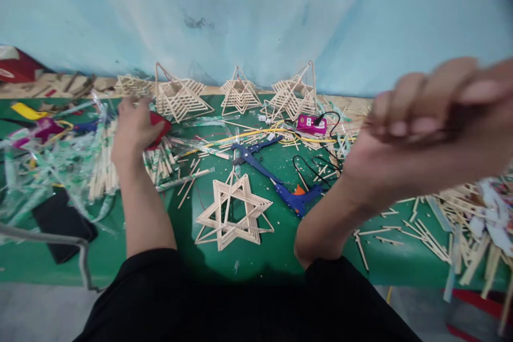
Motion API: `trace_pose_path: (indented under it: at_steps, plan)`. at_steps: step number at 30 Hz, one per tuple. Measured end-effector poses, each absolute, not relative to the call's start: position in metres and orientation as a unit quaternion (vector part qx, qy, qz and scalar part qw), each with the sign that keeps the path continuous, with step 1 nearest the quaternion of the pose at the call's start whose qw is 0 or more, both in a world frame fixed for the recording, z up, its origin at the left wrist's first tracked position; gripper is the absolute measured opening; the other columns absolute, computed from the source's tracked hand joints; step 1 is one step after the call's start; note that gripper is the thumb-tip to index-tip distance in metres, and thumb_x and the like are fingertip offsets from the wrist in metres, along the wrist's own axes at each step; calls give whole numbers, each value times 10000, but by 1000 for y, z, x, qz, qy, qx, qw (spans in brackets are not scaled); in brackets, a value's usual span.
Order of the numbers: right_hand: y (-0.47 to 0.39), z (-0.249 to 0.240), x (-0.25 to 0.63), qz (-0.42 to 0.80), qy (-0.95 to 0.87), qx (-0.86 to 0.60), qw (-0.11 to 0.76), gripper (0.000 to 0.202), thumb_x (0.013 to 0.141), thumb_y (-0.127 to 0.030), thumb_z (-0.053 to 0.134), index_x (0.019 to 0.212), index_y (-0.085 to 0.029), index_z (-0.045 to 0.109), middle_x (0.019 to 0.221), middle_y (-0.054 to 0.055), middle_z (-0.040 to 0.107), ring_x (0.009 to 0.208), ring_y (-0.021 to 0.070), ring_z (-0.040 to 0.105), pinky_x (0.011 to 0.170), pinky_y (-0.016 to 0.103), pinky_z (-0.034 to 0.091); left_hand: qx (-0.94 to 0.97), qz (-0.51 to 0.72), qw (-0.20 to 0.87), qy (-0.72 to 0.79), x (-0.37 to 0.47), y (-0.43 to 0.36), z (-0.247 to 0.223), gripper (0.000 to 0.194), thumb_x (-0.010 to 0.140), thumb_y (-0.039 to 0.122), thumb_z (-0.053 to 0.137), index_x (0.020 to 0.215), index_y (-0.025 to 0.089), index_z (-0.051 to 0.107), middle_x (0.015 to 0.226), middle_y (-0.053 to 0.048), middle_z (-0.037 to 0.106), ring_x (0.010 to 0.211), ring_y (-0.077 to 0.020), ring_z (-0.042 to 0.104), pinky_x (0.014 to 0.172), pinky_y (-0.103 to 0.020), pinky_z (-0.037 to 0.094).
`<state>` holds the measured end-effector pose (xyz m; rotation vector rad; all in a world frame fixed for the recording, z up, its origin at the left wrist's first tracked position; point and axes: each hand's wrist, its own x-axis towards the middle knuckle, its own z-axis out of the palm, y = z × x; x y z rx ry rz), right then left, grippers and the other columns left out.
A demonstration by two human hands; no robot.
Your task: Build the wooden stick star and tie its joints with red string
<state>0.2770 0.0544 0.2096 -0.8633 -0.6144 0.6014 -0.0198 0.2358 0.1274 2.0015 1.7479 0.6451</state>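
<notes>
Basically, L hand (pixel 134 128) over stick bundles (pixel 103 171), thumb apart from fingers, next to red obj (pixel 159 131); can't tell if gripping it. R hand (pixel 425 101) raised at R, blurry, fingers curled, can't tell if holding anything. Star frame (pixel 251 211) on green table (pixel 276 251) btwn forearms (pixel 146 214), blue tool (pixel 290 197) just beyond, to its R. Other frames (pixel 240 95) at back near wall (pixel 248 26).

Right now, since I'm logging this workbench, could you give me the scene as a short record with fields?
surface: green table
left hand: by a red object and bundled sticks; grip unclear
right hand: raised, blurred, fingers curled; contents, if any, unclear
front: six-pointed stick star
middle: blue tool with an orange part
back: three peaked stick frames, near the blue wall
right side: loose sticks
</notes>
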Motion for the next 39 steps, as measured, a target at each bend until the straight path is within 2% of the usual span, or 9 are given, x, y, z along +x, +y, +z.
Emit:
trace_pose_path:
  at_steps: [3,6,11,16,22,26,28,32,39]
  plan:
    - [76,200,255,202,-438,-312,819,395,999,-369,611,619,-265,652,632,-13,526,612,107,560,638,263,537,781,277,287,480,27,213,139,769,821,742,524,1349,183,520,1415,-137,578,1328,-265,557,1247,-523,401]
    - [90,190,247,308,-525,-288,739,370,995,-467,607,702,-253,680,772,8,648,818,139,670,815,298,590,791,281,460,288,73,179,146,768,823,755,562,1387,235,531,1207,-84,694,1061,-204,695,959,-420,603]
    - [88,183,261,347,-527,-338,698,374,959,-509,640,703,-239,679,911,18,686,913,134,683,852,283,616,777,335,496,197,87,167,143,508,825,732,687,821,229,758,491,31,461,427,-84,395,455,-279,312]
    - [82,175,286,283,-556,-480,617,524,911,-635,651,594,-218,623,508,-45,447,464,76,397,459,250,349,762,412,434,245,60,209,128,570,766,754,722,728,185,718,434,46,336,434,-65,266,461,-271,186]
    - [77,170,301,259,-587,-566,519,577,943,-622,614,559,-195,562,488,-62,309,498,67,279,523,265,267,803,342,305,380,45,226,120,497,859,630,648,815,144,739,591,-7,535,599,-118,447,799,-372,538]
    - [84,168,295,283,-596,-567,493,503,976,-515,608,585,-201,565,526,-49,345,526,88,300,549,292,246,801,366,181,437,50,214,132,556,819,534,732,1222,153,697,1269,-162,593,1168,-302,574,1164,-527,406]
    - [90,168,290,278,-590,-577,492,488,983,-520,580,601,-217,560,529,-46,326,529,106,286,551,303,250,766,429,124,463,53,200,142,463,905,422,646,1282,153,658,1158,-146,623,1021,-257,634,1070,-493,484]
    - [100,169,275,272,-599,-590,469,483,984,-598,515,646,-253,542,524,-39,307,539,147,283,549,328,287,777,358,392,337,62,169,161,475,940,461,617,1321,178,630,590,23,601,551,-144,615,644,-316,563]
    - [99,168,247,250,-703,-542,386,415,1066,-412,414,717,-207,506,681,-30,462,674,120,474,720,280,395,742,414,439,291,82,151,162,321,863,439,741,1010,157,783,866,2,770,876,-199,758,918,-475,644]
